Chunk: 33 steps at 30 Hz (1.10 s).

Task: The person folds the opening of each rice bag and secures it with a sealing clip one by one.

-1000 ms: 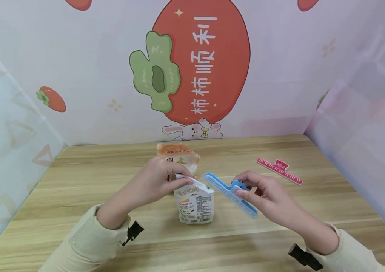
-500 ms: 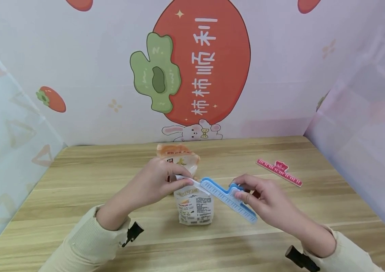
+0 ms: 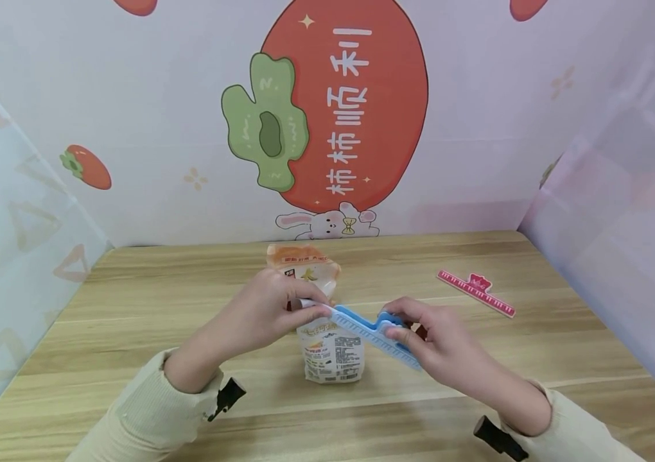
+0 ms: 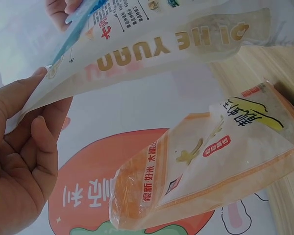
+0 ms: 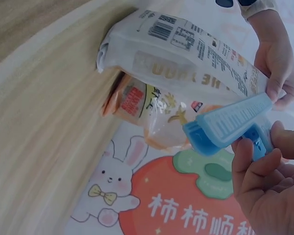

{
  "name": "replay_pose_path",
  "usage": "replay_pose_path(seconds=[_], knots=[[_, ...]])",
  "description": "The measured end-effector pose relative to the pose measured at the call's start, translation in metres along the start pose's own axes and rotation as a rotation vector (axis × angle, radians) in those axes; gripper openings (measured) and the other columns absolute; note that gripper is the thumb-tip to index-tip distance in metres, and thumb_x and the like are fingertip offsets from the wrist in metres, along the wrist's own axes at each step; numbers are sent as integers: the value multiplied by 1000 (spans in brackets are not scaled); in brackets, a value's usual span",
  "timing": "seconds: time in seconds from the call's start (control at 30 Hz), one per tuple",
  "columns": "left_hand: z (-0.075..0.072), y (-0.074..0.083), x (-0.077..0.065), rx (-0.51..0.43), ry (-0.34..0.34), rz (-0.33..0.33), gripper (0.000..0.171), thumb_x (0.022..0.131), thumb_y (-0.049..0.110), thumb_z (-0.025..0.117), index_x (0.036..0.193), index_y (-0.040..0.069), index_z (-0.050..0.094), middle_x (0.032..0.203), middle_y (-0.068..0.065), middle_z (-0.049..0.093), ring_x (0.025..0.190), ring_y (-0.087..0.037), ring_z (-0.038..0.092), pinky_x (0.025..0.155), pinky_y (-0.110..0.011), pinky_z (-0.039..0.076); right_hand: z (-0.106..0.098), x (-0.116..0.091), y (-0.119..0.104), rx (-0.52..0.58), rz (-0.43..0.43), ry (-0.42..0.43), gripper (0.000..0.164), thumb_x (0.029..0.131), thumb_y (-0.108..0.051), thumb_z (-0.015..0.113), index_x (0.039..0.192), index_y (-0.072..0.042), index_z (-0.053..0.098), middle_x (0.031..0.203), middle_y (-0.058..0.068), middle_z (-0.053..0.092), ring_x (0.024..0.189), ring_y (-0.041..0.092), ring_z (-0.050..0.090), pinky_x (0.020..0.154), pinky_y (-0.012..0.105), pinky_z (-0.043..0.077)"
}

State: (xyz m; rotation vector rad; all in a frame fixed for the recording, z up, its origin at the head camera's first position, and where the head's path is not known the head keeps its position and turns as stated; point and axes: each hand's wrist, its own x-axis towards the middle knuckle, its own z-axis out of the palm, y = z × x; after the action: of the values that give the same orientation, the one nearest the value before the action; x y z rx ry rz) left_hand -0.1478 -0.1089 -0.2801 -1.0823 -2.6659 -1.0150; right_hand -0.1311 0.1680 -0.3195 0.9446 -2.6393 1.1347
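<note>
A white printed food bag (image 3: 333,356) stands upright on the table, its top edge pinched between the thumb and fingers of my left hand (image 3: 270,311). My right hand (image 3: 445,343) pinches the handles of a long blue bag clip (image 3: 370,332). That clip slants across the bag's top, its far end close to my left fingertips. In the right wrist view the two bars of the clip (image 5: 235,120) stand apart at the near end. How much of the bag's edge lies between them cannot be told. The left wrist view shows the bag (image 4: 161,54) stretching away from my left hand (image 4: 24,161).
Behind the white bag stands an orange and white bag (image 3: 303,255), partly hidden by my left hand. A red clip (image 3: 476,293) lies on the wooden table (image 3: 148,308) at the back right. Printed cloth walls (image 3: 148,115) enclose the back and sides.
My right hand has moved left with the blue clip, bringing it from beside the bag onto its top edge. My left hand keeps its pinch on the bag in nearly the same place.
</note>
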Motion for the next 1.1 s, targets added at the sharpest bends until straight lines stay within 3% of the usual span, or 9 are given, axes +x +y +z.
replay_pose_path(seconds=[0.3,0.5,0.7,0.8,1.0,1.1], knots=[[1,-3,-1,-38,1,-35,8,88,19,76,93,13,78,65,9,62,49,0,42,47,-19,38,8,1,1,38,39,-3,16,97,-14,63,112,-8,63,91,-3,68,78,4,58,62,22,54],[-1,-7,-8,-122,71,-82,3,88,20,76,91,18,76,72,12,65,56,-7,50,49,-20,42,7,2,1,63,94,-14,19,97,-18,63,114,-8,64,96,0,70,85,9,61,67,23,57],[-5,-8,-12,-156,88,-101,4,90,10,72,91,12,76,73,4,67,62,-7,55,53,-21,46,11,3,2,90,81,10,17,97,-15,63,112,-6,64,92,-1,68,79,6,59,65,23,56],[-5,-8,-11,-153,80,-91,5,91,9,71,91,10,76,72,4,66,62,-5,53,53,-21,46,14,3,3,102,68,32,15,97,-12,63,110,-5,64,90,0,68,75,4,57,63,22,55],[-4,-6,-11,-97,86,-5,4,91,10,71,90,10,75,71,6,65,59,-1,49,51,-21,46,18,5,1,117,17,57,16,97,-11,62,111,-3,64,94,1,70,81,5,63,73,22,58],[-4,-5,-11,-89,85,8,4,91,11,71,91,9,75,71,5,66,57,-1,48,50,-20,44,20,8,-1,131,-4,64,16,97,-10,62,111,-3,64,94,2,71,84,6,65,76,24,59]])
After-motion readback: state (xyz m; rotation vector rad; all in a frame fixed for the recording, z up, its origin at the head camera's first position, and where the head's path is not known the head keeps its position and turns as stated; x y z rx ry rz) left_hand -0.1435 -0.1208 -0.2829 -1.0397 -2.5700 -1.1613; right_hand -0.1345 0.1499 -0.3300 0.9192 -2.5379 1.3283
